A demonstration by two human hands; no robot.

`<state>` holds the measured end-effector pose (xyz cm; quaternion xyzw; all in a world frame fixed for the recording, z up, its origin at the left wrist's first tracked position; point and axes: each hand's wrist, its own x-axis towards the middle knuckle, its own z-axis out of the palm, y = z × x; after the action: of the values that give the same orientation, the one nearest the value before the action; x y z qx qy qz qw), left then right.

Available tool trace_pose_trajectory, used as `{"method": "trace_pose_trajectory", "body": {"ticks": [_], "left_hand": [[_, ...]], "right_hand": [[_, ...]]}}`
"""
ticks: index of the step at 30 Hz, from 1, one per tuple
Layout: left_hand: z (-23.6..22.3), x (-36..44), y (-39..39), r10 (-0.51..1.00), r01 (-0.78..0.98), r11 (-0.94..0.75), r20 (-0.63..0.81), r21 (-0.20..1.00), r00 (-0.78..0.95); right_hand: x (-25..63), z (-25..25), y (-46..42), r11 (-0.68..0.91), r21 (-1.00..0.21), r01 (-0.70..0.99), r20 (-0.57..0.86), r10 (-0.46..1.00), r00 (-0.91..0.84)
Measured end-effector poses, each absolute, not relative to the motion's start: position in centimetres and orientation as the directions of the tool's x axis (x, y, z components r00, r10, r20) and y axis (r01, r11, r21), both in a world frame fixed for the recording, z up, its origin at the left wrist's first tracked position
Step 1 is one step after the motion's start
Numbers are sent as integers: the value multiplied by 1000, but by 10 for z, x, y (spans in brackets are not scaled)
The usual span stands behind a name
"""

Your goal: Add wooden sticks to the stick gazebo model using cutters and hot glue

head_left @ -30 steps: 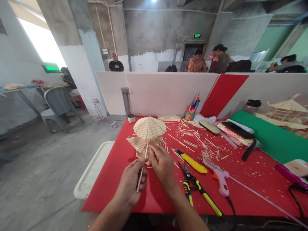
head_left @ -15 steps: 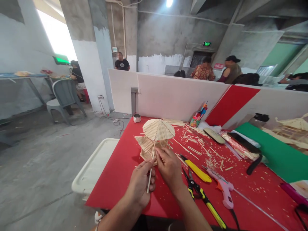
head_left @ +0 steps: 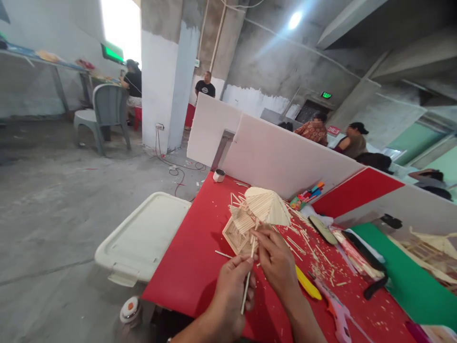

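Note:
My left hand (head_left: 233,281) is closed around a thin wooden stick (head_left: 245,294), which slants up toward my right hand. With thumb and fingertips, my right hand (head_left: 274,252) pinches the stick's upper end. Just beyond the fingertips is a small model built of wooden sticks. It has a pale, ribbed conical roof (head_left: 267,205), a slatted panel (head_left: 243,220) and a hexagonal tray-like base (head_left: 231,237). My fingers partly hide the base, and whether the stick touches the model I cannot tell.
Loose sticks and chips (head_left: 314,252) litter the red table (head_left: 185,267). Right of my forearm lie a yellow utility knife (head_left: 307,282) and a pink glue gun (head_left: 335,307). A pen holder (head_left: 296,202) stands by the white partition (head_left: 285,152). A lidded white bin (head_left: 143,238) stands at left.
The view has tilted and swung left. My hands keep their grip on the stick, while the model's roof now leans to the right and more of the hexagonal base shows. My forearm now hides the pliers.

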<state>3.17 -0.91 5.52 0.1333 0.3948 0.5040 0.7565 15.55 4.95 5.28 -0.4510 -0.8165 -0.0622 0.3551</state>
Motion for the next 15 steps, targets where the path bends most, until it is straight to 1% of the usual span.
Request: {"method": "trace_pose_trajectory", "body": {"ticks": [10,15], "left_hand": [[45,34,-11,873,-691,471,-404,549,275],[44,44,-11,854,-701,500,-424,509,301]], "right_hand": [[157,54,44,472,-259,843,619,751,-230],[161,55,40,413,-326,851,556,811,-181]]}}
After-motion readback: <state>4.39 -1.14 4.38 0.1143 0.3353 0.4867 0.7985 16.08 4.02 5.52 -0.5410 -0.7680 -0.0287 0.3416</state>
